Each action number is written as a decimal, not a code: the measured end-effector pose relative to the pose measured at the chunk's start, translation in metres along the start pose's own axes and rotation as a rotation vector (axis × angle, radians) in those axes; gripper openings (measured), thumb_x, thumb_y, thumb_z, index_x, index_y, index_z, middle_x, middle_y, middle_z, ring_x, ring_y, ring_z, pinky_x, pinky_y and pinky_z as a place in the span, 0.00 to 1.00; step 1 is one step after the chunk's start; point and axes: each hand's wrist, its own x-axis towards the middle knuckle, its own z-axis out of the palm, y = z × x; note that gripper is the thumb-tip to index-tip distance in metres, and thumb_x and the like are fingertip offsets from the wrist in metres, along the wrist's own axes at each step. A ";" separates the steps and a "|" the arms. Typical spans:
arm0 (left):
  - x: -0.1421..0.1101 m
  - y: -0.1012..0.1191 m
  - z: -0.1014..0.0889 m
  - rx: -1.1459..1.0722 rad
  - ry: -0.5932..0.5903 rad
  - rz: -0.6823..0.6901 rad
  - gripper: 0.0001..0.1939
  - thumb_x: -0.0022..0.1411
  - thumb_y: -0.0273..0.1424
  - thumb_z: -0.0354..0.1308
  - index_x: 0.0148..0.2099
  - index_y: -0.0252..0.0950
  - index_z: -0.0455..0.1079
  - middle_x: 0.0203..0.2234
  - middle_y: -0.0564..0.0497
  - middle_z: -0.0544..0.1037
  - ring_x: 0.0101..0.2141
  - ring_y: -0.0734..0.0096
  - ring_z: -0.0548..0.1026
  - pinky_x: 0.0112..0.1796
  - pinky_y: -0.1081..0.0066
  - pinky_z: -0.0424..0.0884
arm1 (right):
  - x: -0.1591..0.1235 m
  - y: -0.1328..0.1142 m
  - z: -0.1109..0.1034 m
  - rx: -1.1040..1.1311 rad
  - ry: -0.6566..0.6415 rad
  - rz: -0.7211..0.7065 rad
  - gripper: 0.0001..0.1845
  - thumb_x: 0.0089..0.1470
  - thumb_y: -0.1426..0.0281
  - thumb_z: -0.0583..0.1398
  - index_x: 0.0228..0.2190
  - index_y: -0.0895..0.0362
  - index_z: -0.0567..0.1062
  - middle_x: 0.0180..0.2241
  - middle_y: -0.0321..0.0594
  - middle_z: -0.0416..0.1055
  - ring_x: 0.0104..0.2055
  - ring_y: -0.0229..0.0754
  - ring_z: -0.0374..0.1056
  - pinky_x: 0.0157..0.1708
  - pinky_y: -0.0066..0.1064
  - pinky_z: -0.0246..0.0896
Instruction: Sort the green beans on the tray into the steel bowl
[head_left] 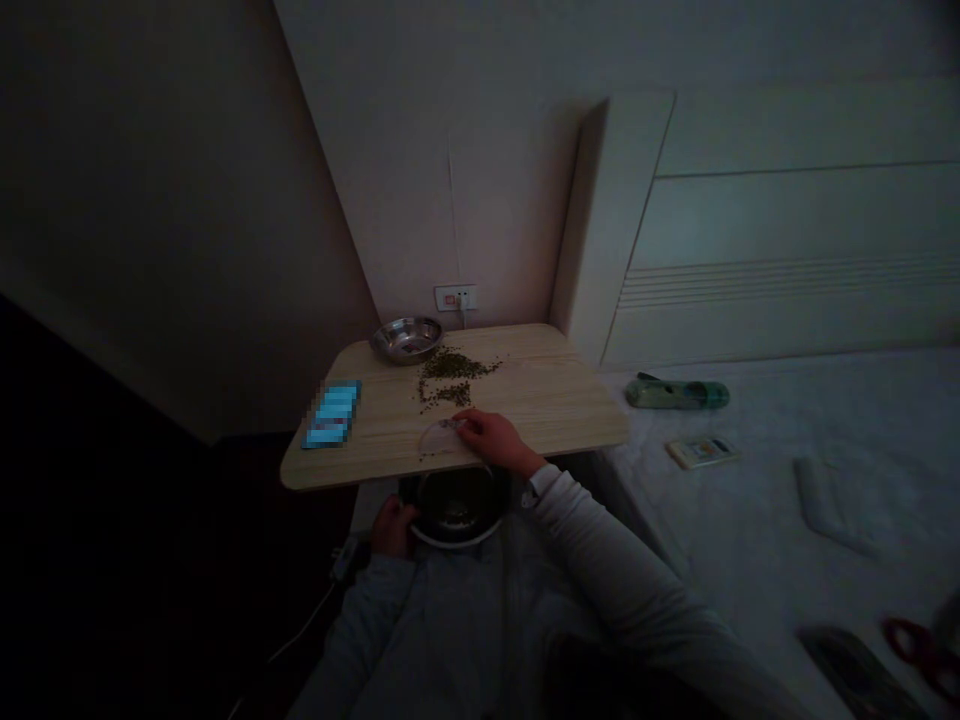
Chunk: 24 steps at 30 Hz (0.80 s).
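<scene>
Fingers of the left hand are closing on the side of a dark bowl, which is sitting low by the person's lap, just under the table's near edge. Something dark is lying in this bowl, but the dim light is hiding what it is, so I cannot tell if any green bits have been put in. The right hand is pinching a clear, thin, round-edged thing between its thumb and fingers, low over the near part of the table. A few bits are lying beside it. Farther back, a small patch of little green bits is lying loose, and a bigger pile is spreading out behind it. So the job is looking only partly done, with lots of bits not yet gathered. A phone is glowing on the left side. A shiny metal bowl is standing at the back, just beside the bigger pile.
</scene>
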 end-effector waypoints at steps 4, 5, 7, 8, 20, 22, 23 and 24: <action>0.004 -0.005 -0.001 -0.009 -0.006 -0.027 0.08 0.30 0.29 0.59 0.17 0.37 0.62 0.13 0.58 0.66 0.20 0.75 0.64 0.24 0.73 0.59 | 0.000 0.001 0.000 -0.009 -0.019 -0.006 0.16 0.55 0.66 0.55 0.45 0.54 0.74 0.34 0.39 0.75 0.35 0.39 0.68 0.35 0.27 0.58; 0.005 -0.006 -0.001 -0.011 -0.001 -0.025 0.08 0.30 0.29 0.59 0.18 0.37 0.62 0.13 0.58 0.67 0.20 0.75 0.64 0.24 0.73 0.59 | -0.001 0.001 0.000 -0.008 -0.022 -0.007 0.17 0.55 0.66 0.55 0.45 0.53 0.74 0.34 0.39 0.75 0.35 0.39 0.68 0.35 0.27 0.58; 0.005 -0.005 0.000 -0.024 0.018 -0.030 0.08 0.28 0.29 0.59 0.17 0.37 0.62 0.13 0.57 0.67 0.20 0.74 0.64 0.24 0.73 0.59 | -0.001 0.001 0.000 0.006 -0.030 -0.015 0.17 0.55 0.66 0.55 0.46 0.53 0.74 0.34 0.38 0.75 0.35 0.39 0.68 0.36 0.27 0.58; 0.004 -0.004 0.000 -0.032 0.023 -0.032 0.08 0.28 0.29 0.58 0.17 0.37 0.62 0.13 0.57 0.67 0.20 0.74 0.64 0.24 0.72 0.60 | -0.001 0.002 0.000 0.016 -0.036 -0.020 0.17 0.55 0.66 0.55 0.46 0.53 0.74 0.34 0.38 0.75 0.35 0.39 0.68 0.36 0.27 0.58; -0.003 0.003 0.002 0.002 -0.005 -0.038 0.08 0.29 0.29 0.58 0.17 0.38 0.60 0.12 0.59 0.65 0.19 0.76 0.63 0.22 0.74 0.58 | -0.003 0.000 -0.003 0.076 -0.052 -0.054 0.17 0.53 0.68 0.57 0.45 0.55 0.75 0.32 0.38 0.75 0.33 0.37 0.68 0.35 0.27 0.58; -0.001 0.002 0.001 -0.006 -0.005 -0.029 0.08 0.30 0.29 0.58 0.17 0.38 0.60 0.12 0.59 0.64 0.19 0.76 0.63 0.22 0.74 0.58 | -0.003 0.001 -0.003 0.080 -0.054 -0.058 0.17 0.53 0.67 0.57 0.44 0.55 0.75 0.32 0.37 0.75 0.32 0.37 0.68 0.35 0.27 0.58; 0.000 0.002 0.000 -0.002 -0.006 -0.017 0.08 0.30 0.29 0.58 0.17 0.38 0.61 0.12 0.59 0.64 0.19 0.76 0.63 0.22 0.74 0.58 | -0.003 0.001 -0.003 0.083 -0.058 -0.060 0.17 0.53 0.67 0.57 0.44 0.55 0.75 0.32 0.37 0.75 0.32 0.37 0.68 0.35 0.26 0.58; 0.001 0.003 -0.001 0.015 -0.012 -0.008 0.08 0.30 0.29 0.59 0.17 0.38 0.61 0.12 0.59 0.64 0.19 0.76 0.63 0.22 0.74 0.58 | -0.003 0.002 -0.003 0.085 -0.063 -0.064 0.17 0.53 0.67 0.57 0.44 0.55 0.75 0.32 0.37 0.75 0.33 0.37 0.68 0.35 0.26 0.58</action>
